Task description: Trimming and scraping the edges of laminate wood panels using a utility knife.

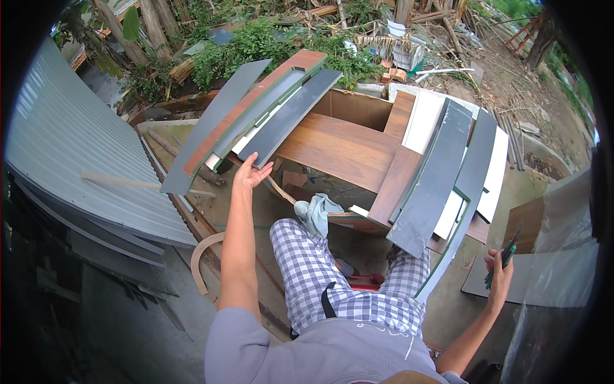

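Note:
My left hand (253, 171) is at the near end of a dark grey board (295, 110), its thumb by the board's edge and its fingers curled under the corner. This board lies on top of a left-hand stack that also holds a brown board with green edges (256, 110) and a wider grey board (214, 128). Out to the right, away from the stacks, my right hand (500, 274) is closed round a slim tool with a dark green handle (507, 256) and a thin dark tip pointing up. Its exact kind does not show.
Wood-grain planks (342, 148) bridge an open cardboard box (355, 107). A second stack of grey boards (435, 173) and white boards leans over my right knee. A light blue cloth (314, 214) hangs at the box's near edge. Corrugated sheet metal (83, 141) stands left, plastic-wrapped panels (553, 243) right.

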### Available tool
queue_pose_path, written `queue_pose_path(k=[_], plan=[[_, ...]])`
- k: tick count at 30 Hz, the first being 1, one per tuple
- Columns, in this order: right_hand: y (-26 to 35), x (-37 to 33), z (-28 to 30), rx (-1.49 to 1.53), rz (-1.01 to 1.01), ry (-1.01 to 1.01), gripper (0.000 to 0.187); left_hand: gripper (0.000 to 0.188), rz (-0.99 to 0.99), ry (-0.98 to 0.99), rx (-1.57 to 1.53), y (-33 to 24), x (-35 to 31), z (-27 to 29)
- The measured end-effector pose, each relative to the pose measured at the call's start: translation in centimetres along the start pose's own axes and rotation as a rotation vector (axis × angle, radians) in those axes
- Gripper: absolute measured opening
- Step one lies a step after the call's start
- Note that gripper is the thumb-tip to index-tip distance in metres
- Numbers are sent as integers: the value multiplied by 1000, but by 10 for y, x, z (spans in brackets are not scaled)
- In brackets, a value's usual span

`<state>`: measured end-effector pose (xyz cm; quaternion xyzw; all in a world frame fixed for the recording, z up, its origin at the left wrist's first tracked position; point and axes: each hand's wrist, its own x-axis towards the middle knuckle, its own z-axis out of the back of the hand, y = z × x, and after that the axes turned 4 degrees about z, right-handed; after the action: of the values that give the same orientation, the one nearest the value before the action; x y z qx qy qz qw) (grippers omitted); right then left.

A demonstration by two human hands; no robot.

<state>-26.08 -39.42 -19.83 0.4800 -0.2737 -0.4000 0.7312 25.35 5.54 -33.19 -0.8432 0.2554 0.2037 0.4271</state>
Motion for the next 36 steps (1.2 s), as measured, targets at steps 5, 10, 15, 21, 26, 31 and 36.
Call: queue_pose_path(k=[5,10,15,21,26,31,36], plan=[[-1,-3,1,15,19,-15,31,55,23,15,-308,-1,27,3],[-11,-4,3,46,30,-16,24,47,-167,-60,-376,11,26,-8],[-12,-5,6,45,18,-28,23,43,-441,-37,-78,12,-50,-35],[-11,5,-4,45,6,-5,27,47,-576,-66,92,21,-151,-29],[28,31,-26,-48,31,127,29,46,-622,-128,225,20,-239,-48],[85,45,-78,-161,213,257,38,36,-862,-59,465,23,-287,-55],[141,8,-143,-274,698,685,51,31,-928,-140,704,34,-327,-83]])
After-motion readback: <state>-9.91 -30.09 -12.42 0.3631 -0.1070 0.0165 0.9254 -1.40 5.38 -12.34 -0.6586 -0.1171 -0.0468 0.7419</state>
